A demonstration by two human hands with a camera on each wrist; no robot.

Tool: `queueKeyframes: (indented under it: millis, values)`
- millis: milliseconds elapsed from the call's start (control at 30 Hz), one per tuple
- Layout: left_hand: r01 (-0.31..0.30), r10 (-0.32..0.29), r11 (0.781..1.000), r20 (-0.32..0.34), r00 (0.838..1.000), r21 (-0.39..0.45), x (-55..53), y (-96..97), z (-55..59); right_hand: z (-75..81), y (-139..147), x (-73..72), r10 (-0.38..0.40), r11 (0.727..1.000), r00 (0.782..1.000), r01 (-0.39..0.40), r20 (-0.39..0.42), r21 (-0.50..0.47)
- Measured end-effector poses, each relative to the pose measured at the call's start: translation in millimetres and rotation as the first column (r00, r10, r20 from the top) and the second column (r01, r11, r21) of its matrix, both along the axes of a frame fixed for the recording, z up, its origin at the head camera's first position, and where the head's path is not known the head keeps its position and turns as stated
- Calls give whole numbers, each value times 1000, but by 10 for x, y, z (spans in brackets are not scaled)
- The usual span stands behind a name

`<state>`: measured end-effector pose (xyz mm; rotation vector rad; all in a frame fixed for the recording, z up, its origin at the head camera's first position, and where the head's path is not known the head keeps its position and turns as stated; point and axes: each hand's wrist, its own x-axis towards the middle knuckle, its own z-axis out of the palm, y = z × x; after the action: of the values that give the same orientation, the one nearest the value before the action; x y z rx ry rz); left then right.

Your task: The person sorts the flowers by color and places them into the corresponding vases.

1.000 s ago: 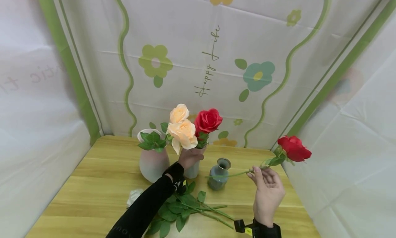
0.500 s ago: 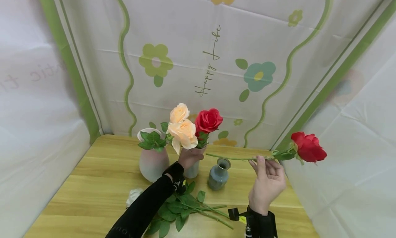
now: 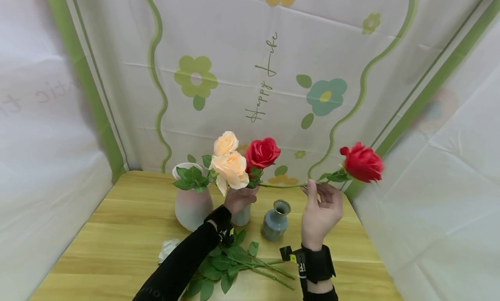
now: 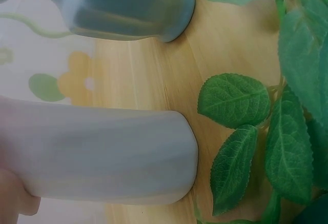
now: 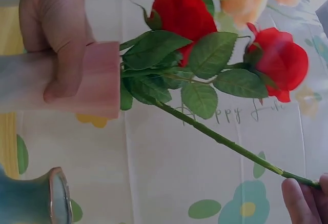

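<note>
My left hand grips the slim vase, its fingers wrapped near the pink rim. Red roses with green leaves stand in that vase. Between thumb and fingertips, my right hand pinches the stem of another red rose, which lies nearly level with its bloom to the right. The free end of this stem reaches the leaves at the vase mouth; whether it is inside is hidden. In the left wrist view, the pale lower part of the slim vase shows upright on the table.
A rounder pink-and-white vase with peach roses stands to the left. A small blue-grey vase is right of the slim one. Leafy stems and a white flower lie on the wooden table in front.
My right hand has raised the red rose and brought it left, so the stem's end has gone from by the small vase to the slim vase's mouth. The left hand stays put.
</note>
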<state>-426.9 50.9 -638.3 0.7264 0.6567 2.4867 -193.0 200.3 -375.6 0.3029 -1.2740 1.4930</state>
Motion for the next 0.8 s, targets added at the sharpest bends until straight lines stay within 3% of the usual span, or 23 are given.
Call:
queueKeyframes:
  millis: [67,167,267,333,367,433,500,567,667,700,800]
  values:
    - [68,-69,994,6,998,82,-346,78,-486,75,-67,-2,-16,996,1000,17,-7,86]
    - [30,-33,997,35,999,72,-161,47,-321,168,-142,-9,-42,975,999,46,-22,218]
    - [91,-93,989,14,996,114,-88,11,-166,207,-170,-70,-43,953,998,54,-43,300]
    - [142,-143,980,-3,990,137,11,-25,35,223,-173,-129,-30,940,998,45,-50,338]
    - [107,-106,988,-12,994,112,126,-46,207,225,-170,-164,-27,933,998,44,-53,356]
    - [95,-93,991,-24,995,91,347,-101,525,214,-157,-250,-48,914,997,66,-55,400]
    - [15,-14,1000,-26,1000,21,632,-152,870,181,-144,-335,-83,892,995,96,-50,441]
    - [-110,106,989,-41,993,-96,865,-187,1148,139,-129,-420,-168,855,985,170,-48,489]
    - [-151,150,976,-20,988,-160,1041,-211,1393,109,-124,-506,-269,801,962,250,-45,544]
    - [-167,163,970,-40,986,-176,1066,-213,1441,113,-127,-520,-294,784,955,270,-49,559]
    - [-128,129,983,-1,992,-131,1112,-214,1526,170,-163,-515,-284,778,958,258,-45,572]
